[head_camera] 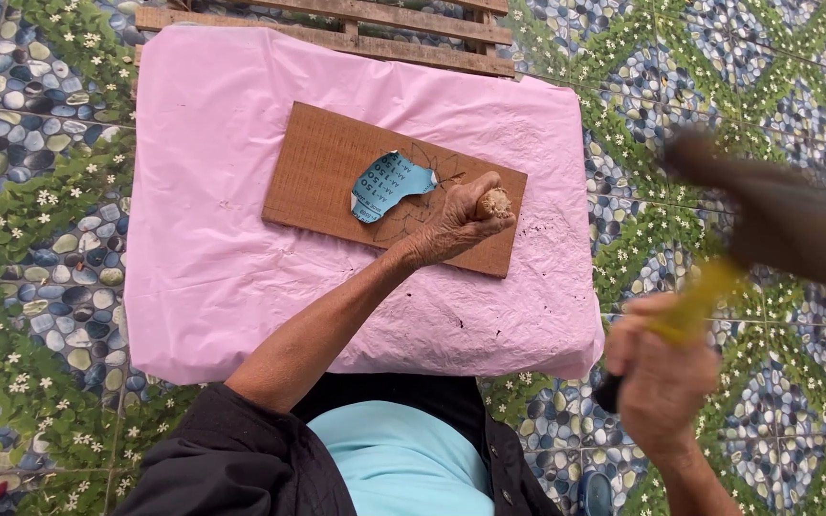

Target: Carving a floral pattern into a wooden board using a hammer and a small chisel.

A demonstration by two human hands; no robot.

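Wooden board, stiff and flat, near table's far edge; chisel gripped upright in left hand, hammer clenched by yellow handle in right hand.

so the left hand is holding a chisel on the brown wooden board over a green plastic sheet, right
Not quite: the head view shows the plastic sheet is pink, not green. The left hand does hold a wooden-handled chisel on the brown wooden board.
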